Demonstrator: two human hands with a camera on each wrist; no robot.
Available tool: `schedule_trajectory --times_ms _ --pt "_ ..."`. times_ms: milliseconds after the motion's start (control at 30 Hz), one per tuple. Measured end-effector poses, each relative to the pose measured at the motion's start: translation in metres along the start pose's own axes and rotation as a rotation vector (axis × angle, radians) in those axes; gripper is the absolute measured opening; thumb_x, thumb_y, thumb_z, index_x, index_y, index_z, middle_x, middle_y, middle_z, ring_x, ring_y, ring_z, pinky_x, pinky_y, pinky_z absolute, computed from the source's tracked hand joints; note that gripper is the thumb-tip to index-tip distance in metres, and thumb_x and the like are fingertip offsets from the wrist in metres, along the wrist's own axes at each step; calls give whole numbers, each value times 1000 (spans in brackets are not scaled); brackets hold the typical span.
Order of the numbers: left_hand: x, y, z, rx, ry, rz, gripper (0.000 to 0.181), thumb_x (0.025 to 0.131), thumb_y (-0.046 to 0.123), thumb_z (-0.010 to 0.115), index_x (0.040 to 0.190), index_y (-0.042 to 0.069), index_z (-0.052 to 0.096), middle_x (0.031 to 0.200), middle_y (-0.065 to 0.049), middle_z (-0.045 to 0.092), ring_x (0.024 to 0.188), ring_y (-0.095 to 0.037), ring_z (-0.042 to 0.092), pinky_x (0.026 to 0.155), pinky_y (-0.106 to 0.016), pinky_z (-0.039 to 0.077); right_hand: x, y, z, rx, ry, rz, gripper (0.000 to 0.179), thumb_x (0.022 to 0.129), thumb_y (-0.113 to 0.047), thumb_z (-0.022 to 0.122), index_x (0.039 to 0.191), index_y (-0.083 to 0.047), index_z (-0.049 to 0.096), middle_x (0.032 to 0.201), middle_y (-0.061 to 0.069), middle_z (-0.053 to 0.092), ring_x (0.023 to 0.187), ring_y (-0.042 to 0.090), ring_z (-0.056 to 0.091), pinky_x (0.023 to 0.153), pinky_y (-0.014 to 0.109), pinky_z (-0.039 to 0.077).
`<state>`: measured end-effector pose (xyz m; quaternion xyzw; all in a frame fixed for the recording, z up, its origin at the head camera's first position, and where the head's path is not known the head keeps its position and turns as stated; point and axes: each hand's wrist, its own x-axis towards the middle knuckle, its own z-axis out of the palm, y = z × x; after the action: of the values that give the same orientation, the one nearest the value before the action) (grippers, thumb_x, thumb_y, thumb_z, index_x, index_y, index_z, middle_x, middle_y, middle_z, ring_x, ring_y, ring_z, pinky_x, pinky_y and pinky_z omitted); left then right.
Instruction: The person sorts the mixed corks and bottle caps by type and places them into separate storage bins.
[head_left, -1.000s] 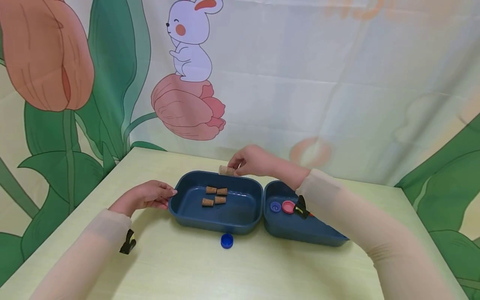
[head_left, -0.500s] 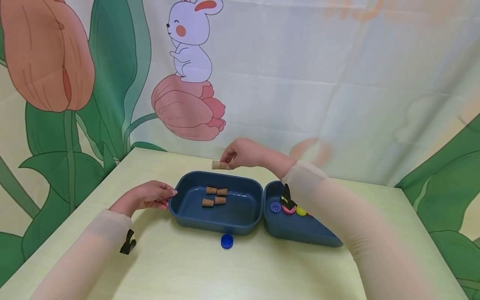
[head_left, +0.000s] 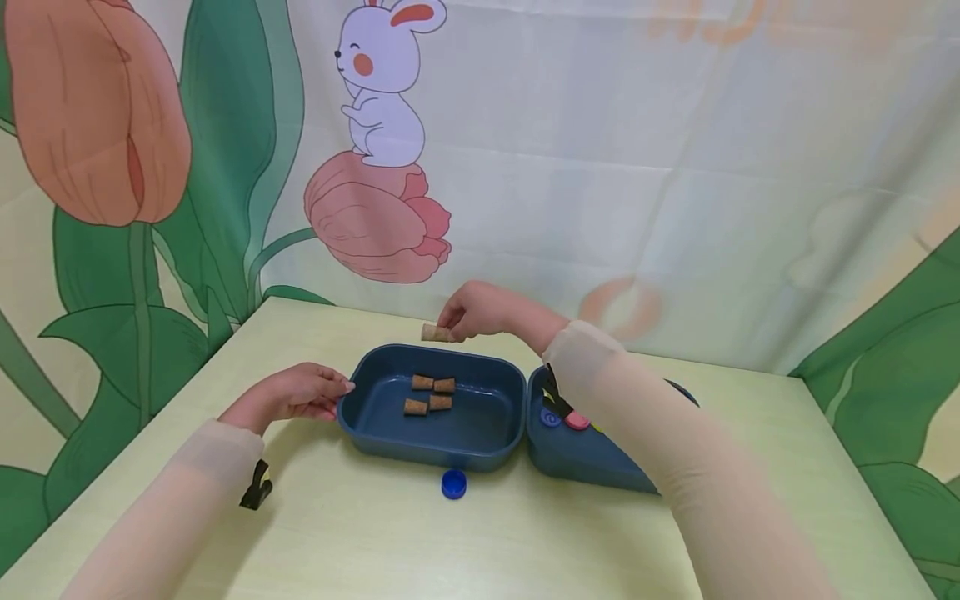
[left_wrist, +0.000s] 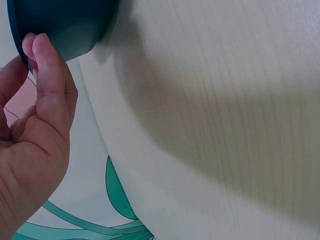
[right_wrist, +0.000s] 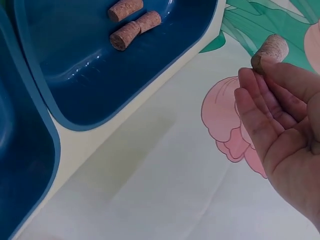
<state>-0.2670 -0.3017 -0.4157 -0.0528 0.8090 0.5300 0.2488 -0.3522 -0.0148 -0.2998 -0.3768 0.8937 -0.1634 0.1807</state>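
Observation:
My right hand (head_left: 482,310) pinches a cork (head_left: 432,332) between thumb and fingers, above the table just behind the left dark blue tray (head_left: 465,458). In the right wrist view, this cork (right_wrist: 272,50) sticks out past the fingertips, well apart from the tray. My left hand (head_left: 306,390) grips that tray's left end; in the left wrist view its fingers (left_wrist: 47,55) meet at the rim. Several corks (head_left: 441,402) lie on their sides in two rows on the tray floor.
A second dark blue tray (head_left: 592,468) stands against the right side of the first. It holds a blue cap (head_left: 551,417), a pink cap (head_left: 577,421) and a partly hidden yellow piece; my right forearm covers much of it. Another blue cap (head_left: 453,484) lies in front.
My right hand has lifted the cork from near the tray's back rim and carried it slightly left and up. The left hand and the corks in the tray stay put.

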Motion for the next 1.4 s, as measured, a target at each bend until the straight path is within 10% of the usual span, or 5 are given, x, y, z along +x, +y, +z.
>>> schedule_trajectory --times_ms 1400 --pt "1 2 1 -18 -4 -6 23 108 20 51 114 -1 59 75 4 62 67 -5 62 67 -17 59 54 9 67 -72 -61 39 22 98 -5 63 116 -4 76 109 12 75 79 11 57 78 26 56"
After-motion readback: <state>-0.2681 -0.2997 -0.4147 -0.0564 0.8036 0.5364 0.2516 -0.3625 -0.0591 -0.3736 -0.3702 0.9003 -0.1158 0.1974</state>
